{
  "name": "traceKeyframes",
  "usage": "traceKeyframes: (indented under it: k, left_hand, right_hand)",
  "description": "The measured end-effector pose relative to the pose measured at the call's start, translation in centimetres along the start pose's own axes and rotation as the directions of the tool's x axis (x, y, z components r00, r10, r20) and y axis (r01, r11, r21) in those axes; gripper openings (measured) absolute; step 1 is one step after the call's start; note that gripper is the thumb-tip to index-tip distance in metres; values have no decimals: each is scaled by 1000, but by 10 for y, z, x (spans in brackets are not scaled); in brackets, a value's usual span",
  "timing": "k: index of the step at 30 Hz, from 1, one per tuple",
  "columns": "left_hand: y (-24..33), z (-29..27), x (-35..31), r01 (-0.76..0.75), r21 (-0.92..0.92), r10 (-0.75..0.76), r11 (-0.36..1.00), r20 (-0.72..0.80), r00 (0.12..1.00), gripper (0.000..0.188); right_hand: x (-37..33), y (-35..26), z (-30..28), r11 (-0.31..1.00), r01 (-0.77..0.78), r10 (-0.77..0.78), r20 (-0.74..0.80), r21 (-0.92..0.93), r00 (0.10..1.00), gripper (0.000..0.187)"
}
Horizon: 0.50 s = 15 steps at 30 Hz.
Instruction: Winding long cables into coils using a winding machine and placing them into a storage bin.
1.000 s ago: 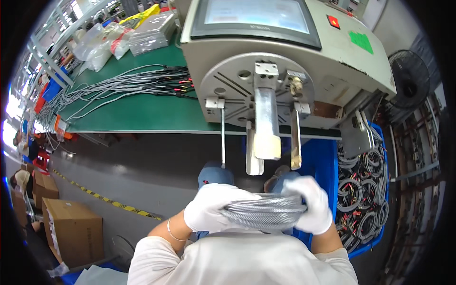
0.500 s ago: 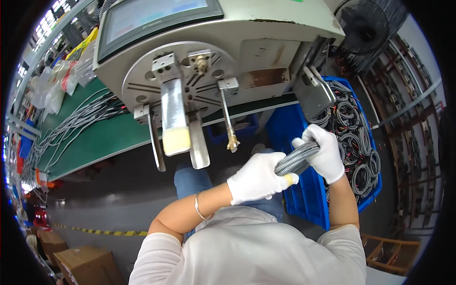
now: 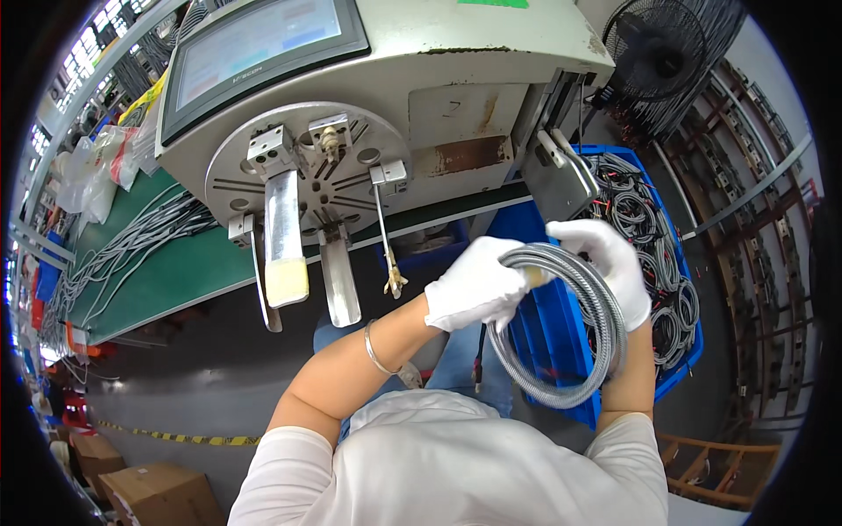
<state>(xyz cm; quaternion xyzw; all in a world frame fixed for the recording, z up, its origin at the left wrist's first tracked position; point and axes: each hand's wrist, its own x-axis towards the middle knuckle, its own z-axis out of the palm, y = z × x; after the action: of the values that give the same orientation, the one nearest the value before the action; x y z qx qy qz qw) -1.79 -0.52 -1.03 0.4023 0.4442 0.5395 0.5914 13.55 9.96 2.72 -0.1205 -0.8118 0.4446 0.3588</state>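
A coil of grey braided cable (image 3: pixel 561 399) hangs in front of me, its loop facing up toward the view. My left hand (image 3: pixel 478 285), in a white glove, is closed around the coil's upper left side. A loose cable end with a dark tip (image 3: pixel 479 368) dangles below that hand. Behind the coil's right side is my right hand (image 3: pixel 618 267), also gloved, with thumb and fingers apart; the coil hides part of it. To the left stands a machine's round slotted metal plate (image 3: pixel 307 175), with several arms sticking out, one wide arm tipped in yellow (image 3: pixel 288 280).
Beyond the plate, the machine carries a touch screen (image 3: pixel 254 53). A blue bin (image 3: pixel 680 228) full of coiled cables stands at right, beside another blue bin (image 3: pixel 535 342). Loose grey cables (image 3: pixel 132 241) lie on the green table (image 3: pixel 175 285). A black fan (image 3: pixel 653 53) is at back right.
The coil has turned from edge-on to showing its open loop, and a cable end now hangs down. My right hand has loosened its grip. The view has shifted slightly.
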Motion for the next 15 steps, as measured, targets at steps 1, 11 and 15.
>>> traceKeyframes:
  k: [1,11,15]
  left_hand:
    - [4,3,4,88,-19,-87,996,66,994,9]
    - [12,27,26,203,40,-206,978,300,932,16]
    - [7,17,46,283,-282,-154,917,404,902,22]
  right_hand:
    - [4,4,-4,1000,-23,23,-30,9,999,20]
    - [-6,25,-29,913,393,-392,28,-112,920,14]
    - [-5,26,-42,962,218,-182,-207,166,961,16]
